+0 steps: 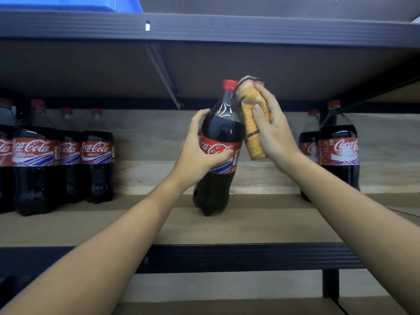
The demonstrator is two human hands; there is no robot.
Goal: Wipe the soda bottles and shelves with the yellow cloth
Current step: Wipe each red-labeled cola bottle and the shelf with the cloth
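Our left hand (200,153) grips the tilted soda bottle (218,142) on the shelf (250,226), while our right hand (272,130) clutches the yellow cloth (252,119) against its neck.

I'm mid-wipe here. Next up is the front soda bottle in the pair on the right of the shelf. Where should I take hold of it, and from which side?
Grip the dark plastic soda bottle with the red cap around its labelled waist, coming in from the front. It stands upright at the front of the wooden shelf, and its partner sits close behind on its left, so that side looks cramped. The neck is narrower and would likely steady it less.
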